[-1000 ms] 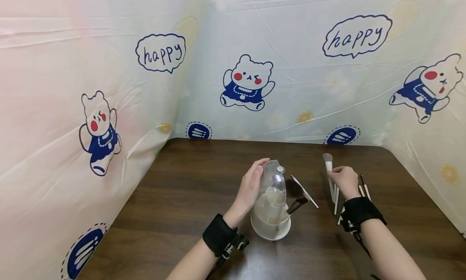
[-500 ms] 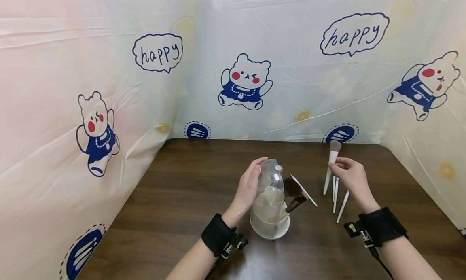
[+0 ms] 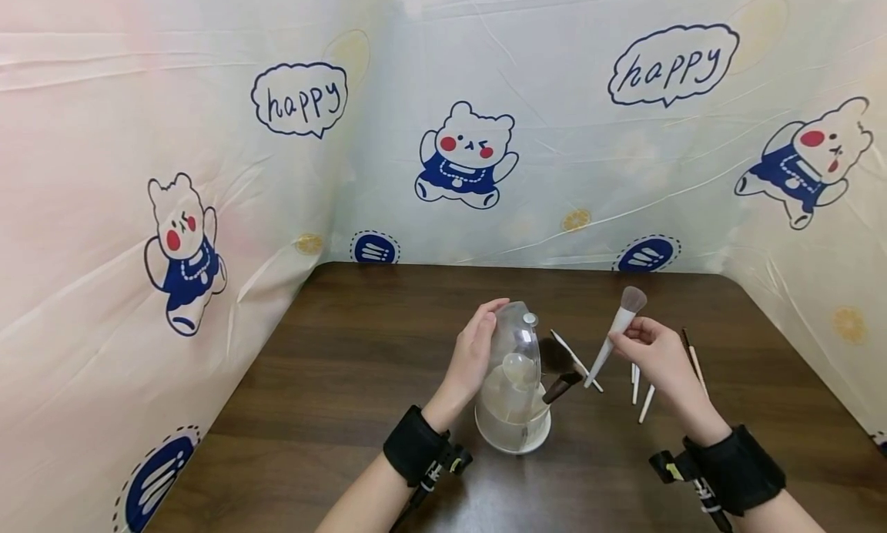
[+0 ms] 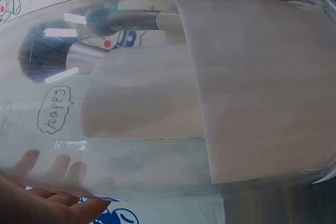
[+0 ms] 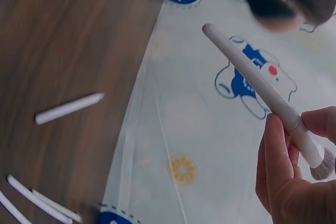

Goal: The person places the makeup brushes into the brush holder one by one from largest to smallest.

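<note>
My left hand [image 3: 473, 356] grips the left side of a clear-domed makeup brush holder [image 3: 513, 421]. Through the clear plastic, its fingertips show in the left wrist view. Dark-bristled brushes [image 3: 557, 359] stand in the holder and lean out to the right. My right hand [image 3: 658, 356] pinches a white makeup brush [image 3: 617, 330] near its head. The brush is tilted, bristles up and to the right, with its handle end toward the holder. In the right wrist view, thumb and fingers close on the white brush [image 5: 262, 85] near its bristle end.
On the brown table [image 3: 346, 394], a thin white brush [image 3: 577, 361] lies right of the holder. Several slim white brushes [image 3: 647, 404] lie below the right hand, with another brush [image 3: 696, 363] to its right. A patterned cloth [image 3: 388, 148] rises behind and at both sides.
My right hand has lifted the white brush off the table, then brought it left toward the holder, tilting it. The left hand and the holder have stayed in place.
</note>
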Action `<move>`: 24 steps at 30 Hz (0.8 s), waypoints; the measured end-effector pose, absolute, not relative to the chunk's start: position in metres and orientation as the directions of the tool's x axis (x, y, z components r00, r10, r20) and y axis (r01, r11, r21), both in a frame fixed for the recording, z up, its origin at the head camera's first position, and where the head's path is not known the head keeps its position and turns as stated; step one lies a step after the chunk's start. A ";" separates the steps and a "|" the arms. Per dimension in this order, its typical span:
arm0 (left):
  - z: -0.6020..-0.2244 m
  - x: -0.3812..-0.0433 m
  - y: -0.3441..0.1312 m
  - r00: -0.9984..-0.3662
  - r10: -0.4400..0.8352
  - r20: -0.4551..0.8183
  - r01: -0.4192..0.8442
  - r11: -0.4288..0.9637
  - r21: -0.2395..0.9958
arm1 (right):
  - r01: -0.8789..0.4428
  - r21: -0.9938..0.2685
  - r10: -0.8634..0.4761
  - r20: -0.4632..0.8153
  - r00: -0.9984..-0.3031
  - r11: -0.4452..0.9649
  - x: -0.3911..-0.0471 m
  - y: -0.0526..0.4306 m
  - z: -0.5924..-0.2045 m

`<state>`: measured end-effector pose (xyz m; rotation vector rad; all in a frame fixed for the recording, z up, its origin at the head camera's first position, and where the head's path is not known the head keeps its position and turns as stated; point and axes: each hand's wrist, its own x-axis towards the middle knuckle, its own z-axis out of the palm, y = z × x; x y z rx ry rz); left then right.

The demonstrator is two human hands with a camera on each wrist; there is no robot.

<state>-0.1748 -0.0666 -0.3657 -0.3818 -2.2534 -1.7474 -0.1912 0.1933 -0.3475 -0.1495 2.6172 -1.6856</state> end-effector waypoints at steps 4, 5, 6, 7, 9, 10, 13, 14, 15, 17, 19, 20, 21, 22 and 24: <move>-0.366 -0.175 -0.067 -0.915 0.045 0.401 0.398 0.271 0.876 | -0.020 -0.940 -0.113 -0.020 -0.993 0.342 -0.182 0.189 -0.350; -0.365 -0.174 -0.067 -0.916 0.044 0.398 0.394 0.270 0.878 | -0.010 -0.946 -0.116 -0.029 -0.993 0.324 -0.180 0.188 -0.351; -0.365 -0.175 -0.067 -0.919 0.043 0.392 0.389 0.267 0.882 | -0.001 -0.953 -0.121 -0.038 -0.992 0.303 -0.178 0.187 -0.352; -0.365 -0.175 -0.067 -0.922 0.041 0.384 0.381 0.263 0.886 | 0.006 -0.961 -0.127 -0.043 -0.991 0.275 -0.176 0.186 -0.352; -0.365 -0.175 -0.067 -0.933 0.041 0.358 0.357 0.241 0.903 | 0.018 -0.972 -0.137 -0.051 -0.989 0.235 -0.172 0.182 -0.353; -0.365 -0.175 -0.067 -0.937 0.037 0.348 0.346 0.240 0.907 | 0.020 -0.975 -0.138 -0.051 -0.989 0.223 -0.170 0.180 -0.353; -0.365 -0.175 -0.067 -0.942 0.034 0.335 0.333 0.239 0.912 | 0.028 -0.977 -0.143 -0.059 -0.988 0.214 -0.167 0.174 -0.355; -0.365 -0.175 -0.067 -0.942 0.034 0.335 0.333 0.239 0.912 | 0.032 -0.975 -0.145 -0.065 -0.987 0.220 -0.166 0.173 -0.355; -0.365 -0.176 -0.066 -0.942 0.033 0.335 0.333 0.238 0.912 | 0.036 -0.974 -0.146 -0.070 -0.987 0.224 -0.166 0.171 -0.356; -0.366 -0.176 -0.066 -0.941 0.037 0.336 0.335 0.237 0.912 | 0.039 -0.973 -0.146 -0.074 -0.987 0.228 -0.165 0.168 -0.359; -0.366 -0.176 -0.066 -0.941 0.039 0.335 0.334 0.236 0.913 | 0.025 -0.976 -0.145 -0.057 -0.988 0.214 -0.164 0.166 -0.361; -0.366 -0.176 -0.066 -0.941 0.039 0.335 0.335 0.234 0.913 | 0.014 -0.979 -0.143 -0.044 -0.989 0.204 -0.164 0.165 -0.363; -0.366 -0.176 -0.066 -0.941 0.039 0.335 0.335 0.233 0.913 | 0.001 -0.981 -0.142 -0.029 -0.989 0.195 -0.164 0.165 -0.365; -0.366 -0.176 -0.066 -0.941 0.040 0.337 0.336 0.234 0.912 | -0.031 -0.987 -0.145 0.008 -0.989 0.155 -0.164 0.164 -0.368; -0.366 -0.176 -0.066 -0.940 0.040 0.340 0.339 0.232 0.912 | -0.056 -0.990 -0.145 0.037 -0.989 0.131 -0.164 0.164 -0.370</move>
